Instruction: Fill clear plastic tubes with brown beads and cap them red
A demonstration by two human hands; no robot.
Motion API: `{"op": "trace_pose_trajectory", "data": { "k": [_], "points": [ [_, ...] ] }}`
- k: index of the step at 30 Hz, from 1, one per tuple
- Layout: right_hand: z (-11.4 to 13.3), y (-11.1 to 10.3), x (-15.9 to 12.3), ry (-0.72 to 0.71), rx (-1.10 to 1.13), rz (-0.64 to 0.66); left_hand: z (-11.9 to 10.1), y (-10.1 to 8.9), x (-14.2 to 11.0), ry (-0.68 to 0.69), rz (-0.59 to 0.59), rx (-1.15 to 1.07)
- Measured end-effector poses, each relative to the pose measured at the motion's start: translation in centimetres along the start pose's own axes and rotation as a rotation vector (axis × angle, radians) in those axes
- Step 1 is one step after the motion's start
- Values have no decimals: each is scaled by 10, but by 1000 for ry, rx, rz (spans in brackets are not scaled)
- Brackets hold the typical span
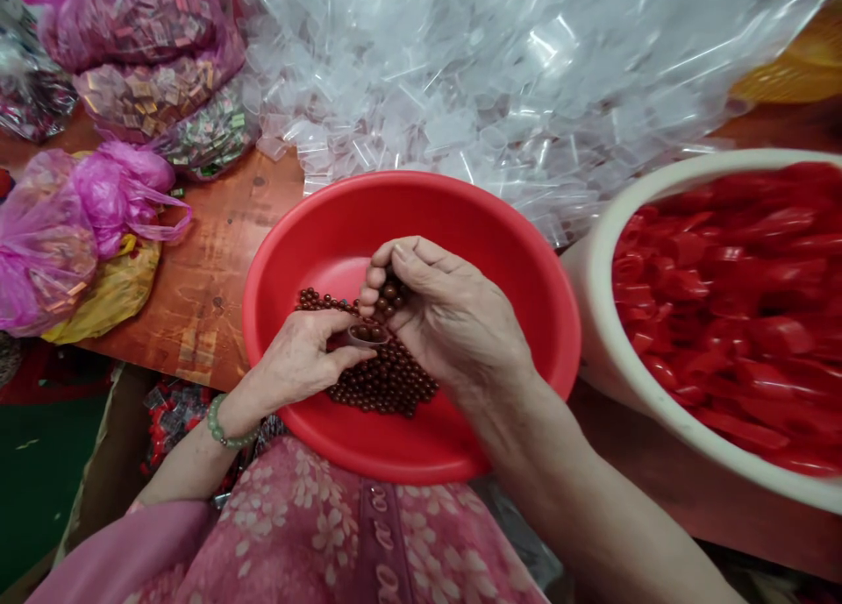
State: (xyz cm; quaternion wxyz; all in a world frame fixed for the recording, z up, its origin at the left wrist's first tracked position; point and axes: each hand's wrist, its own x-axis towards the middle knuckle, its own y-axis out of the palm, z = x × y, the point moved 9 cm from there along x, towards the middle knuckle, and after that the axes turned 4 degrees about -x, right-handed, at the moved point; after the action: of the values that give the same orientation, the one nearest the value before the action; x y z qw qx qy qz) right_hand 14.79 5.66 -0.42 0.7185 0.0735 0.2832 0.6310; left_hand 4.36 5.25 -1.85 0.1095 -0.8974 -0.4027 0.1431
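Note:
A red plastic basin (500, 236) sits in front of me with a pile of small dark brown beads (388, 385) on its bottom. My left hand (299, 358) pinches a tiny clear cup (367, 334) that holds a few beads. My right hand (440, 310) is curled just above it, cupping several beads (389, 295) against the fingers. Both hands hover over the bead pile inside the basin. A green bead bracelet (220, 429) circles my left wrist.
A big heap of small clear plastic cups in a bag (526, 78) lies behind the basin. A white tub (605, 262) of red plastic pieces stands at the right. Pink bags (98, 192) of small packets lie at the left on the wooden table (210, 271).

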Motion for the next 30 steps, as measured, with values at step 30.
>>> {"op": "trace_pose_trajectory", "data": {
  "k": [30],
  "points": [
    [30, 5, -49, -341, -814, 437, -18, 16, -11, 76, 226, -392]
  ]
}}
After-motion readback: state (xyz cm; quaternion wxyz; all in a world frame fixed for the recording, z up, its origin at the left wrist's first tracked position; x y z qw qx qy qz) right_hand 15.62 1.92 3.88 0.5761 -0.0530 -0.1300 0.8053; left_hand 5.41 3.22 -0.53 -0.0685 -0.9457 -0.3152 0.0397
